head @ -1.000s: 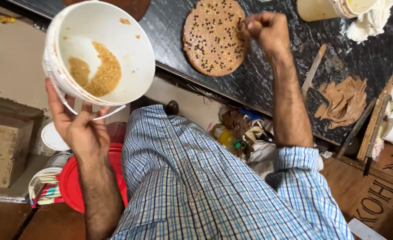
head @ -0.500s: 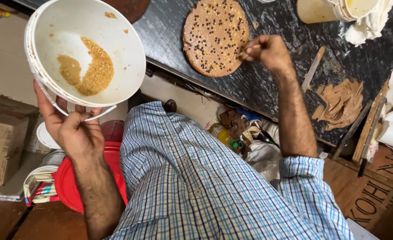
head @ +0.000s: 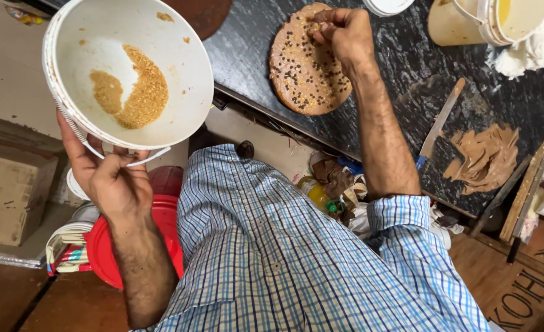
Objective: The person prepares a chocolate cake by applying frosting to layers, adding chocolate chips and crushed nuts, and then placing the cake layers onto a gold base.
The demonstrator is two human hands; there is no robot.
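My left hand (head: 109, 181) holds a white plastic bucket (head: 180, 67) from below, tilted so its inside shows. A small heap of golden-brown crumbs (head: 140, 92) lies in it. My right hand (head: 344, 34) hovers over the upper right part of a round brown disc (head: 299, 67) dotted with dark chips, which lies flat on the black stone counter (head: 407, 74). Its fingers are pinched together; what they hold is too small to see.
A long spatula (head: 441, 120) and a smear of brown paste (head: 487, 157) lie on the counter to the right. A cream bucket (head: 469, 21) stands at the back. A red lid (head: 103, 246), a wooden block (head: 11, 181) and scraps sit on the floor below.
My right hand moved from the disc's right edge up over its top. The bucket in my left hand tilted a little more toward me.
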